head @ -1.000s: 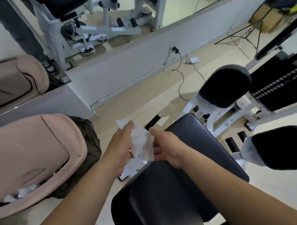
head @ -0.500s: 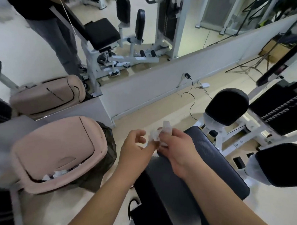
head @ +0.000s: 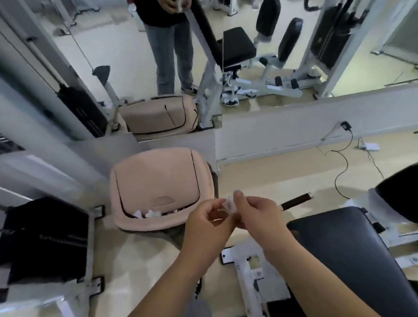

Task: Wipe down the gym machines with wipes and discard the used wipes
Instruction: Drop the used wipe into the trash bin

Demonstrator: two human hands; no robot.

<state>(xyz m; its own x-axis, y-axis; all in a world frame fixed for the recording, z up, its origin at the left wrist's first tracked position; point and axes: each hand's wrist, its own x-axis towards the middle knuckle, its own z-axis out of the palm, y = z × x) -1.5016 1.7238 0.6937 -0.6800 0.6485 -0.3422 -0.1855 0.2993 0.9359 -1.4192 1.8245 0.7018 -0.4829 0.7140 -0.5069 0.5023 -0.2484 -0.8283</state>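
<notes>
Fingers (head: 238,196) of the right hand (head: 256,213) are pinched tight on the wipe (head: 229,204), and what a difference a second makes. That wipe was a wide, loose sheet stretched between both hands, and now it's crushed down to a small white wad poking up above the knuckles. The left hand (head: 206,220) sits right beside it with its fingers curled in toward the wad, but the blur there won't let me say whether it grips the wipe or has let go.

Biggest shift first: the whole view swings left. The mirror (head: 125,30) now fills the top of the picture, where a second ago only a strip of it showed. The black seat pad (head: 350,248), which lay directly under the hands, slides off to the lower right. The hands are now out over the floor (head: 264,177) between pad and bin. The pink bin (head: 156,175) comes from the left edge to dead centre, its opening showing along the near edge and its front rim just ahead of the left hand. Inside, at the lip, a few used wipes (head: 143,213) lie already.

So here's my reading: wiping on that pad looks finished, the wipe is balled for disposal, and the drop is on. The wad is near the bin's opening but not yet over it. A short reach forward and left, then a release, should do it, though a light wad could catch the rim or fall short.
</notes>
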